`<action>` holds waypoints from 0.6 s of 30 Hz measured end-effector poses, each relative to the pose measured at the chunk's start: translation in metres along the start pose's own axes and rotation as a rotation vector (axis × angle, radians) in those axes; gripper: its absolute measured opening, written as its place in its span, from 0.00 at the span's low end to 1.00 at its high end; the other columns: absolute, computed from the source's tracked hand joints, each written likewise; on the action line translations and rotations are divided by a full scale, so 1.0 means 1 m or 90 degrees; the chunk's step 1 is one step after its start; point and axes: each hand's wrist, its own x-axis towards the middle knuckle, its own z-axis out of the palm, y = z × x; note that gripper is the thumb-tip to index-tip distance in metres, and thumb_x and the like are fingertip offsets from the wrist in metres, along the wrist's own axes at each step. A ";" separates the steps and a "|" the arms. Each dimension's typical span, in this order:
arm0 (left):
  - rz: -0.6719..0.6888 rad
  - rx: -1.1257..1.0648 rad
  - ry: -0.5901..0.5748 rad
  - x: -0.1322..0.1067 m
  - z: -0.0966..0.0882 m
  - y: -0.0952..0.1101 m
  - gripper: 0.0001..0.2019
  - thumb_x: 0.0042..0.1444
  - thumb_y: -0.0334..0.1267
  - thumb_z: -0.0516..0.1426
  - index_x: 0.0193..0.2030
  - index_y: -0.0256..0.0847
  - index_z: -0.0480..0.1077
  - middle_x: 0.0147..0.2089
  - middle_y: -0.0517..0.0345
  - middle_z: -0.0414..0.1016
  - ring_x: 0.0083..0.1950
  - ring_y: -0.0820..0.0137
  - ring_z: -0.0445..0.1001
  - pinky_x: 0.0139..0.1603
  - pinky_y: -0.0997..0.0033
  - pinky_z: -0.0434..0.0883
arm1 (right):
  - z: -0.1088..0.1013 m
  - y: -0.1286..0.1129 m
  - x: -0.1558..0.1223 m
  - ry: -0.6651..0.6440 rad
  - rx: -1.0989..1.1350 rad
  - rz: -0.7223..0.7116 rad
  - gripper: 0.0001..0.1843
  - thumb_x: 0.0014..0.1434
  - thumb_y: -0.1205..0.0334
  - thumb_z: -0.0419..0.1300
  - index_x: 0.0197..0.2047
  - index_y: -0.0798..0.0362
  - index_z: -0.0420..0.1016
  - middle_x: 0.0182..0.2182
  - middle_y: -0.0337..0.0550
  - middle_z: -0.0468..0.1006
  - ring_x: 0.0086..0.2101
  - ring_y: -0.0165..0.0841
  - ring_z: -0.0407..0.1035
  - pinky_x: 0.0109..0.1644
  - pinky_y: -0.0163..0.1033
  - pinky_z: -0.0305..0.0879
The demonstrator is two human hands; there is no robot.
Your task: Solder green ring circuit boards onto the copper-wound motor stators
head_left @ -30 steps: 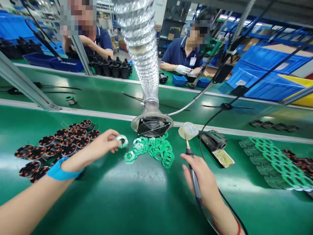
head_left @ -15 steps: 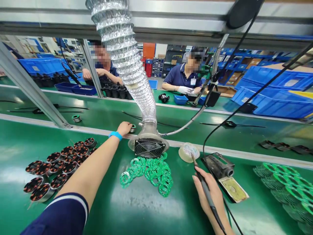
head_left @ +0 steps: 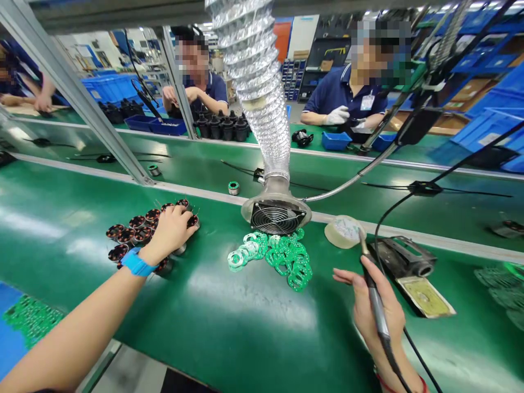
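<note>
My left hand (head_left: 172, 232), with a blue wristband, reaches over a group of copper-wound motor stators (head_left: 137, 222). Its fingers and thumb close around a stator (head_left: 194, 220) at the group's right edge. In my right hand (head_left: 379, 311) is a soldering iron (head_left: 375, 303), held like a pen with its tip pointing away from me. The tip is beside a pale round roll (head_left: 341, 232); whether they touch, I cannot tell. Between my hands lies a pile of green ring-shaped circuit boards (head_left: 282, 256).
A fume extractor fan (head_left: 276, 217) hangs over the pile on a foil duct (head_left: 262, 82). To the right stands a soldering iron stand (head_left: 405, 256) with a yellow sponge (head_left: 426, 297). A stator with a green ring (head_left: 233, 188) sits beyond the rail. Co-workers sit opposite.
My left hand has left the green-topped stator beyond the rail and come back to the stator group. The view has shifted left and down. My right hand still holds the iron near the roll.
</note>
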 end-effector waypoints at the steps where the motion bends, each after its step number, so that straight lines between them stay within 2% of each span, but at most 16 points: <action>1: 0.012 0.012 0.003 -0.005 0.003 0.006 0.12 0.59 0.40 0.56 0.45 0.39 0.75 0.57 0.39 0.73 0.58 0.47 0.69 0.55 0.50 0.67 | 0.001 -0.005 -0.002 0.002 0.003 -0.010 0.23 0.67 0.46 0.54 0.58 0.52 0.70 0.29 0.43 0.85 0.28 0.40 0.82 0.40 0.47 0.78; 4: 0.063 0.033 -0.013 -0.016 0.004 0.024 0.10 0.61 0.35 0.53 0.45 0.36 0.73 0.50 0.39 0.75 0.53 0.49 0.71 0.54 0.52 0.67 | 0.002 -0.021 -0.008 -0.021 0.026 -0.032 0.18 0.68 0.47 0.53 0.52 0.50 0.71 0.27 0.41 0.85 0.26 0.38 0.81 0.37 0.44 0.78; 6: 0.103 0.040 -0.034 -0.026 0.001 0.034 0.09 0.62 0.34 0.53 0.44 0.34 0.72 0.44 0.40 0.75 0.49 0.50 0.74 0.51 0.55 0.68 | 0.004 -0.034 -0.014 -0.074 0.043 -0.025 0.15 0.68 0.49 0.53 0.49 0.49 0.70 0.29 0.42 0.85 0.26 0.37 0.81 0.34 0.42 0.78; 9: 0.135 0.042 -0.066 -0.049 -0.005 0.046 0.12 0.64 0.39 0.52 0.45 0.32 0.71 0.44 0.40 0.74 0.44 0.52 0.76 0.44 0.58 0.70 | 0.012 -0.052 -0.027 -0.183 0.045 -0.026 0.09 0.68 0.54 0.54 0.48 0.48 0.68 0.33 0.44 0.86 0.28 0.36 0.82 0.35 0.40 0.78; 11: 0.121 0.007 -0.103 -0.067 -0.010 0.054 0.16 0.66 0.44 0.50 0.46 0.33 0.70 0.45 0.41 0.74 0.41 0.54 0.77 0.39 0.60 0.71 | 0.021 -0.058 -0.035 -0.234 0.032 -0.046 0.08 0.66 0.59 0.55 0.48 0.47 0.66 0.37 0.44 0.85 0.32 0.35 0.82 0.37 0.40 0.78; 14: 0.124 -0.185 -0.229 -0.093 -0.016 0.059 0.20 0.65 0.50 0.47 0.50 0.37 0.70 0.38 0.50 0.76 0.36 0.58 0.77 0.36 0.62 0.71 | 0.037 -0.060 -0.043 -0.279 -0.076 -0.071 0.12 0.62 0.66 0.56 0.49 0.47 0.64 0.40 0.46 0.84 0.38 0.37 0.81 0.42 0.42 0.78; 16: 0.142 -0.343 -0.303 -0.103 -0.015 0.053 0.21 0.63 0.53 0.48 0.49 0.42 0.70 0.31 0.57 0.75 0.31 0.62 0.75 0.33 0.64 0.72 | 0.045 -0.057 -0.044 -0.277 -0.169 -0.063 0.16 0.59 0.68 0.56 0.50 0.49 0.64 0.41 0.48 0.82 0.40 0.39 0.79 0.45 0.46 0.76; 18: 0.124 -0.437 -0.270 -0.104 -0.008 0.039 0.21 0.60 0.56 0.50 0.46 0.44 0.71 0.31 0.58 0.74 0.31 0.63 0.74 0.31 0.65 0.72 | 0.048 -0.052 -0.044 -0.268 -0.225 -0.049 0.18 0.58 0.69 0.56 0.52 0.52 0.64 0.41 0.51 0.80 0.42 0.43 0.77 0.47 0.51 0.74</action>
